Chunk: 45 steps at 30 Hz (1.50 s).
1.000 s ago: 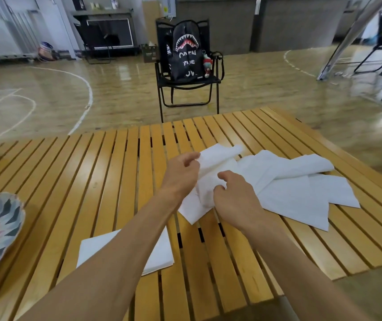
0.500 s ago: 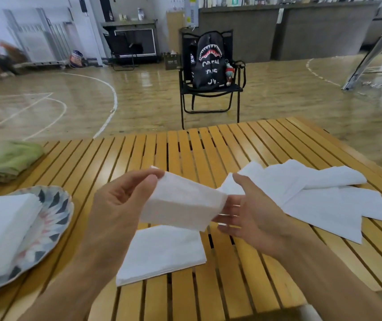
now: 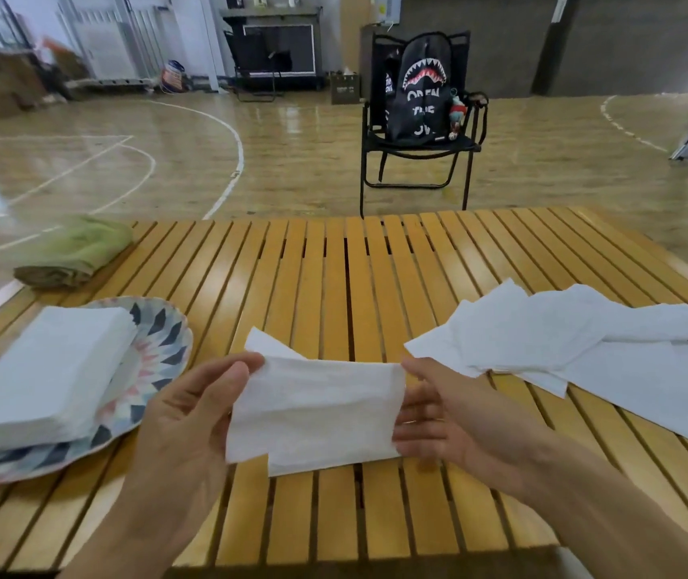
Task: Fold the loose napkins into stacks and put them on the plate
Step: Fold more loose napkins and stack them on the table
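My left hand (image 3: 192,415) pinches the left edge of a folded white napkin (image 3: 317,407) with thumb on top. My right hand (image 3: 446,420) holds its right edge, fingers behind it. The napkin hangs just above the slatted wooden table (image 3: 334,277), over another flat white napkin (image 3: 263,342) whose corners stick out beneath. To the left, a patterned plate (image 3: 158,348) carries a stack of folded napkins (image 3: 46,365). A loose pile of unfolded napkins (image 3: 576,340) lies to the right.
A rolled green cloth (image 3: 75,252) lies at the table's far left corner. Beyond the table stands a black folding chair (image 3: 417,160) with a shark-mouth backpack (image 3: 421,89) on a gym floor. The table's near edge runs just below my wrists.
Both hands lifted one napkin off the loose pile and brought it left and toward me, stretched between them over the flat napkin. My view turned left, showing the plate and its stack.
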Available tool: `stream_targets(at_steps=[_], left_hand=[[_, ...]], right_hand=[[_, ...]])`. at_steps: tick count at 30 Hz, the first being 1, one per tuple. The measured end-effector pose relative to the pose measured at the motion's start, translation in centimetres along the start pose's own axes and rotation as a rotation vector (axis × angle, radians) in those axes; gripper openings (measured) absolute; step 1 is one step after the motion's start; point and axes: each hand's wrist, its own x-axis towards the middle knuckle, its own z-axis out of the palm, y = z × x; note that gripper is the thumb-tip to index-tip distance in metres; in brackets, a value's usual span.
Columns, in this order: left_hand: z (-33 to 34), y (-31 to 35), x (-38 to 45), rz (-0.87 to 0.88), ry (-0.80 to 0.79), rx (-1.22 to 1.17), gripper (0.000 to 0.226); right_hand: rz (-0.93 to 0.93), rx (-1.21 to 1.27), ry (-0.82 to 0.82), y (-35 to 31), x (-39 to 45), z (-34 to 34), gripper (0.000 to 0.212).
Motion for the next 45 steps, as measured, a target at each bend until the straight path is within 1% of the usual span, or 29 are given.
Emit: stream_targets(at_steps=[2, 4, 6, 8, 10, 13, 17, 21, 26, 29, 31, 33, 35, 37, 38, 39, 40, 41, 43, 45], left_hand=[[0.1, 0.1, 0.1, -0.01, 0.006, -0.056, 0.021], [0.3, 0.2, 0.0, -0.03, 0.0, -0.114, 0.022], [0.2, 0.1, 0.0, -0.06, 0.001, -0.151, 0.022], [0.2, 0.0, 0.0, -0.087, -0.001, -0.171, 0.022], [0.2, 0.0, 0.1, -0.111, -0.007, -0.203, 0.022], [0.4, 0.2, 0.2, -0.135, -0.004, -0.283, 0.021], [-0.1, 0.3, 0.7, -0.208, 0.01, -0.513, 0.02], [-0.5, 0.1, 1.0, -0.228, 0.006, -0.552, 0.019], [-0.2, -0.1, 0.9, -0.246, -0.042, -0.534, 0.024], [0.4, 0.0, 0.4, -0.253, -0.102, -0.494, 0.026], [0.5, -0.2, 0.4, -0.27, -0.132, -0.488, 0.028], [0.2, -0.5, 0.4, -0.345, -0.147, -0.503, 0.03], [-0.3, -0.9, 0.6, -0.452, -0.226, -0.535, 0.039], [-0.7, -1.0, 0.6, -0.524, -0.305, -0.558, 0.058], [-0.8, -1.1, 0.7, -0.527, -0.321, -0.5, 0.066], [-0.7, -1.2, 0.6, -0.507, -0.32, -0.389, 0.069], [-0.6, -1.2, 0.6, -0.473, -0.288, -0.253, 0.067], [-0.3, -1.3, 0.6, -0.421, -0.237, -0.122, 0.059], [0.2, -1.5, 0.5, -0.271, -0.151, 0.088, 0.033], [0.6, -1.8, 0.4, -0.098, -0.083, 0.261, 0.018]], right_hand=[[0.021, -0.031, -0.03, 0.1, 0.2, 0.3, 0.059], [0.016, -0.045, -0.036, 0.1, 0.4, 0.6, 0.059], [0.018, -0.03, -0.05, 0.1, 0.6, 0.7, 0.061], [0.031, 0.012, -0.104, -0.1, 0.6, 0.8, 0.067], [0.053, 0.074, -0.143, -0.3, 0.5, 0.8, 0.065], [0.099, 0.165, -0.147, -0.4, 0.2, 1.0, 0.056], [0.147, 0.212, -0.17, -0.3, 0.1, 1.2, 0.061], [0.182, 0.196, -0.26, -0.4, 0.1, 1.6, 0.07], [0.073, 0.238, -0.343, 0.3, 0.3, 1.8, 0.065], [-0.018, 0.306, -0.258, 0.4, 0.4, 1.9, 0.051], [-0.082, 0.257, -0.209, 0.4, 0.5, 1.7, 0.049], [-0.145, 0.183, -0.195, 0.4, 0.6, 1.7, 0.039], [-0.193, 0.149, -0.181, 0.4, 0.5, 1.7, 0.033], [-0.222, 0.099, -0.159, 0.4, 0.5, 1.8, 0.031], [-0.229, 0.064, -0.14, 0.4, 0.5, 1.8, 0.03], [-0.23, 0.024, -0.113, 0.4, 0.5, 1.8, 0.029], [-0.232, -0.022, -0.089, 0.5, 0.5, 1.8, 0.029], [-0.233, -0.064, -0.072, 0.6, 0.6, 1.9, 0.028], [-0.235, -0.126, -0.043, 0.7, 0.5, 2.0, 0.027], [-0.244, -0.16, -0.029, 0.7, 0.5, 2.0, 0.028]])
